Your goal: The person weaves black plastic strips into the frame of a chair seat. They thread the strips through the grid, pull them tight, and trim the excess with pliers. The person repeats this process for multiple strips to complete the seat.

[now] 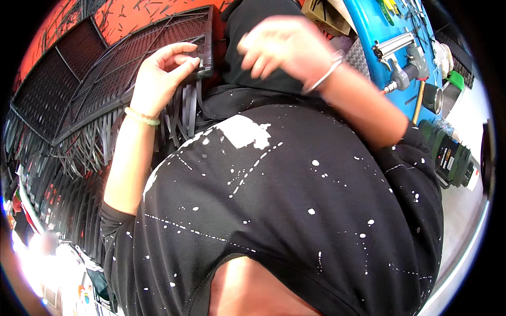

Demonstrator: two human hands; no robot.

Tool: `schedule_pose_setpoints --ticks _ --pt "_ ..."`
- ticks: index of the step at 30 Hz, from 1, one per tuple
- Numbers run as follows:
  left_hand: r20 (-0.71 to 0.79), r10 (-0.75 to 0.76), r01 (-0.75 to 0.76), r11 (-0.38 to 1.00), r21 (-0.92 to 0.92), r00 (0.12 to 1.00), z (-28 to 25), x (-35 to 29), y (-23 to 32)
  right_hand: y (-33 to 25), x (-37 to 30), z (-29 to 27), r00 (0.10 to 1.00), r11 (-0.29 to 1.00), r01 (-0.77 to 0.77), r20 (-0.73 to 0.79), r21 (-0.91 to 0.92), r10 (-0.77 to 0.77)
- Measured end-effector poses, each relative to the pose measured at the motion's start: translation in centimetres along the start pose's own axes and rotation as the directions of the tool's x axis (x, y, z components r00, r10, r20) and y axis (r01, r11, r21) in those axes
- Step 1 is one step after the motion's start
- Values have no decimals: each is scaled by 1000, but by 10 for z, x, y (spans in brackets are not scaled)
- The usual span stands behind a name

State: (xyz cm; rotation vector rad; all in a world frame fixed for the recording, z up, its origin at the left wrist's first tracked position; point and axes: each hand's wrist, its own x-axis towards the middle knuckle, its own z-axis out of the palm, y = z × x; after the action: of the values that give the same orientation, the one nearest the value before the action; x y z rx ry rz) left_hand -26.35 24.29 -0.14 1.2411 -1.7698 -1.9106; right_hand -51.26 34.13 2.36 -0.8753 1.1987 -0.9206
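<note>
A dark woven panel (113, 71) in a black frame lies at the left, with loose flat strips (97, 147) hanging from its near edge. At the panel's right-hand corner is my left hand (163, 73), thumb and fingers drawn together in a pinch by the frame bar. Whatever is between those fingertips is too small to make out. My right hand (282, 50) is raised over my dark-clothed lap, apart from the panel. Its fingers are bent and smeared by motion, so whether they hold anything does not show.
A red surface (134, 21) strewn with dark strip scraps lies behind the panel. At the right, a blue table (363, 16) bears a pneumatic nail gun (406, 66) and a roll of tape (433, 98). A cardboard box (327, 16) stands beside it. More dark slatted pieces (68, 205) are stacked at the left.
</note>
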Motion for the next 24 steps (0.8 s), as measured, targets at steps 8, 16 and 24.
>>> schedule_pose_setpoints --ticks 8,16,24 --pt "-82 166 -163 986 46 983 8 -3 -8 38 16 41 819 644 -571 304 509 486" --pt "-76 348 -299 882 364 935 15 -12 1 57 35 55 786 524 -596 307 608 537" --pt "-14 478 -402 754 520 878 20 -14 4 51 34 50 761 512 -634 349 580 547"
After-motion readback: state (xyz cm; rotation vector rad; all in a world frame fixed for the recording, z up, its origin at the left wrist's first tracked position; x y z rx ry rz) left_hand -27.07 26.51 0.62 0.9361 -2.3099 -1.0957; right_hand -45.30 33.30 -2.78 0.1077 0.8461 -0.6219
